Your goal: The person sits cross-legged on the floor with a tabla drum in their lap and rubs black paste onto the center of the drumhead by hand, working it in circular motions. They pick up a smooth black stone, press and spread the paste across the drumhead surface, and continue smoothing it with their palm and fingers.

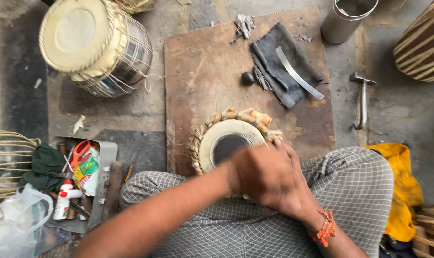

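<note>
Board (198, 76) mid-frame on the floor. Big drum (95, 45) upper left, tool tray (107, 157) lower left, steel cup (346, 19) and hammer (361, 98) upper right. Small drum head (226, 138) sits at the board's lower edge, against the lap: skin and black centre patch on, braided rim partly visible. Left hand (255, 174) overlaps right hand (286, 191) on its near rim, fingers curled; can't tell what they grip. Dark cloth (284, 62), metal strip (298, 74), black ball (247, 78) lie untouched upper centre.

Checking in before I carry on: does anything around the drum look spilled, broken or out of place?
Nothing stands out. Both hands rest together on the small drum. The hammer and metal strip lie flat; grey scraps lie at the board's far edge.
</note>
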